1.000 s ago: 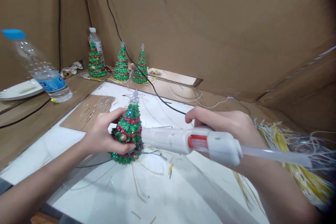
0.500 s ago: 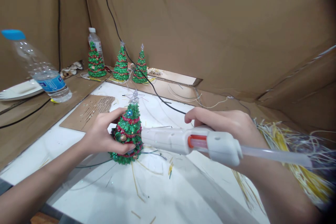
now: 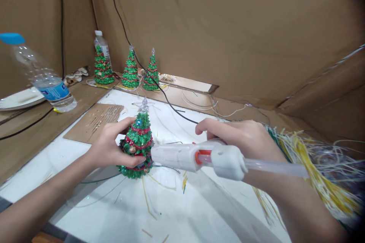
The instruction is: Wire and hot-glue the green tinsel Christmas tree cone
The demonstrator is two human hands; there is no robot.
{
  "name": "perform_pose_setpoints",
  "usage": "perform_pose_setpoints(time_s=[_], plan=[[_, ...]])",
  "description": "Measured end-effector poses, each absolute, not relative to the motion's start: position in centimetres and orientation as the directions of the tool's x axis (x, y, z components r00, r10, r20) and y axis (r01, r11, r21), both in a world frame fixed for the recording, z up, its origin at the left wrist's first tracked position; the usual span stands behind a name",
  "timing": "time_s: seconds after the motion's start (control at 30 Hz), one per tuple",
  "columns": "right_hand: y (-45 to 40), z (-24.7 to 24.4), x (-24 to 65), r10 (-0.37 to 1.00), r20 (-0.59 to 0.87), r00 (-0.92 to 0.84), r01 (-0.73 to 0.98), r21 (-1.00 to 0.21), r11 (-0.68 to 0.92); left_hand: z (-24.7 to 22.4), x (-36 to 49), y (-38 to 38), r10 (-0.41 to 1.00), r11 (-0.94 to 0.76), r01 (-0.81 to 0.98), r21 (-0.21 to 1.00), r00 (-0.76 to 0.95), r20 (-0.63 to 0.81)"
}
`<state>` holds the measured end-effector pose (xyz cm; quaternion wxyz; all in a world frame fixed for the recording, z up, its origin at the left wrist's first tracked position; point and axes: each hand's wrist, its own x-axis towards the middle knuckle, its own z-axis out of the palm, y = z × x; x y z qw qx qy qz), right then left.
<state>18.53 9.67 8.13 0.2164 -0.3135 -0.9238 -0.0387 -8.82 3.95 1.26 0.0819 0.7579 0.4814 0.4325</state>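
Note:
A small green Christmas tree (image 3: 139, 136) with red garlands and a clear star on top stands upright on the white work surface (image 3: 119, 212). Round its left side curl the fingers of my left hand (image 3: 110, 146), thumb across the front. My right hand (image 3: 236, 133) is closed on a white hot glue gun (image 3: 176, 157), whose front end points left at the tree's right side. Whether the nozzle touches the tree is hidden. From the gun's rear a translucent glue stick (image 3: 276, 168) sticks out to the right.
Several similar trees (image 3: 130, 70) stand at the back left. A water bottle (image 3: 55, 91) and a white plate (image 3: 21, 98) are at far left, near a cardboard piece (image 3: 94, 121). Bundled wires (image 3: 316, 174) lie at right. A black cable (image 3: 168, 100) hangs across the back.
The glue gun and my right hand have shifted slightly left and closer to the tree. My left hand keeps its hold on the tree.

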Motion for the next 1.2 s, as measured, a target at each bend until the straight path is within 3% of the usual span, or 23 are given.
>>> perform_pose_setpoints(time_s=[0.23, 0.4, 0.7, 0.87, 1.03, 1.2], plan=[[9.5, 8.8, 18.5, 0.616, 0.455, -0.643, 0.633, -0.137, 0.762, 1.2, -8.9, 3.9, 0.809, -0.513, 0.664, 0.544, 0.162, 0.565], [9.3, 9.1, 18.1, 0.668, 0.387, -0.636, 0.674, -0.144, 0.724, 1.2, -8.8, 3.9, 0.797, -0.525, 0.665, 0.531, 0.165, 0.581], [9.7, 8.8, 19.2, 0.574, 0.403, -0.713, 0.566, -0.153, 0.81, 1.2, -9.0, 3.9, 0.82, -0.511, 0.646, 0.567, 0.168, 0.547], [10.4, 9.8, 20.4, 0.712, 0.315, -0.628, 0.713, -0.134, 0.689, 0.9, -9.1, 4.0, 0.828, -0.494, 0.65, 0.577, 0.151, 0.539], [11.5, 6.7, 21.1, 0.784, 0.221, -0.581, 0.798, -0.039, 0.602, 0.8, -9.2, 4.0, 0.822, -0.502, 0.642, 0.58, 0.145, 0.551], [11.8, 1.3, 21.1, 0.832, 0.143, -0.535, 0.81, -0.19, 0.554, 0.7, -9.3, 4.1, 0.825, -0.505, 0.636, 0.584, 0.156, 0.543]])
